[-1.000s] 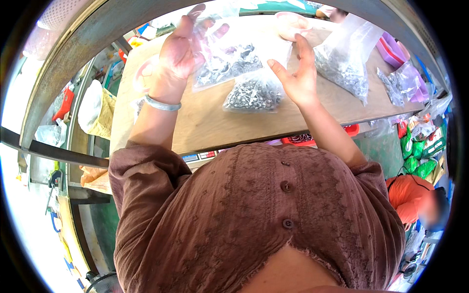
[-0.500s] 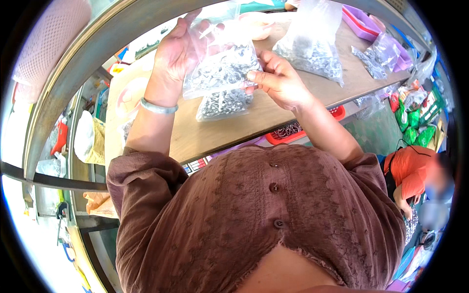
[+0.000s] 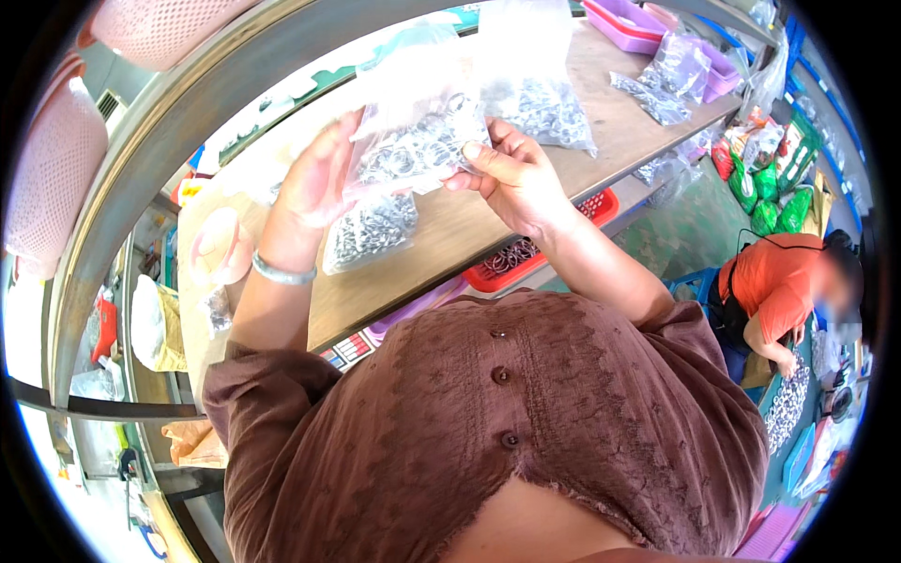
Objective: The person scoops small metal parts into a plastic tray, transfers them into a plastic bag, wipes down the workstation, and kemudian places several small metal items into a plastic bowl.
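A clear plastic bag of small silvery metal parts [image 3: 418,141] is held up over the workbench between both hands. My left hand [image 3: 317,174] cups its left side, some fingers hidden behind the plastic. At the lower right corner, my right hand [image 3: 516,178] pinches the bag between thumb and fingers. Under it on the bench lies a smaller clear bag of similar parts [image 3: 371,233]. A larger filled bag [image 3: 540,108] stands just beyond my right hand.
A wooden bench [image 3: 432,253] carries a pale pink bowl [image 3: 221,246] at left and purple trays [image 3: 627,28] at far right. A red basket of rings [image 3: 502,267] sits below the front edge. A metal bar [image 3: 178,122] arches at left; a person in orange [image 3: 770,281] works at right.
The view has shifted, so the bench things sit farther left. My left hand has come down from the upper part of the bag to its side; my right hand still pinches the corner.
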Demonstrator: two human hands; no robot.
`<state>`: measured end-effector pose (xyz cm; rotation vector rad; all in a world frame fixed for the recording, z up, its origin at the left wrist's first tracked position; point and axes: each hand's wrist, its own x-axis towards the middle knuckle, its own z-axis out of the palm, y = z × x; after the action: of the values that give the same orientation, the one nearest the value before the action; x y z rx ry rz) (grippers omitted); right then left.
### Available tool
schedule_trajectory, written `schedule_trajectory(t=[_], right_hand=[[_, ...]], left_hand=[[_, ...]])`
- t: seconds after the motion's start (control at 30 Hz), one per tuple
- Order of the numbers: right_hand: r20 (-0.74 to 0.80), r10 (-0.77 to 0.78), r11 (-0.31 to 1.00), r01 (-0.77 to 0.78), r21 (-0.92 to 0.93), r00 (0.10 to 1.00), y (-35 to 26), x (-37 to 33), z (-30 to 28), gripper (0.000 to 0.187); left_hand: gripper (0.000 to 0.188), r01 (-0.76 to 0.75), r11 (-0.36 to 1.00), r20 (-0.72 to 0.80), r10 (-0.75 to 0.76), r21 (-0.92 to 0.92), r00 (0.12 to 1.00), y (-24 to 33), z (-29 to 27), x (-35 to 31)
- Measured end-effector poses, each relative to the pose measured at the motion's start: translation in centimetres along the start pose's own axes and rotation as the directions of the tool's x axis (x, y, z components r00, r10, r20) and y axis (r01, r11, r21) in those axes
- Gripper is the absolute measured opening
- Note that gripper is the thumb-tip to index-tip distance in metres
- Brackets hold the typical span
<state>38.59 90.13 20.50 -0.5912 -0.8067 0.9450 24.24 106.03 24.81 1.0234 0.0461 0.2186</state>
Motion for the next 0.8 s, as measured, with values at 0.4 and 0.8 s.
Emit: schedule_trajectory(t=[0.4, 0.8], right_hand=[[-0.026, -0.059, 0.998, 0.058, -0.027, 0.998, -2.4, -1.0, -1.7, 0.039], [-0.073, -0.065, 0.997, 0.062, -0.039, 0.995, -3.5, -1.5, -2.8, 0.052]], left_hand=[[0.06, -0.078, 0.954, -0.096, 0.11, 0.29, 0.989, -2.4, 3.4, 1.1], [0.059, -0.159, 0.966, 0.037, 0.155, 0.203, 0.987, -3.7, 4.1, 2.6]])
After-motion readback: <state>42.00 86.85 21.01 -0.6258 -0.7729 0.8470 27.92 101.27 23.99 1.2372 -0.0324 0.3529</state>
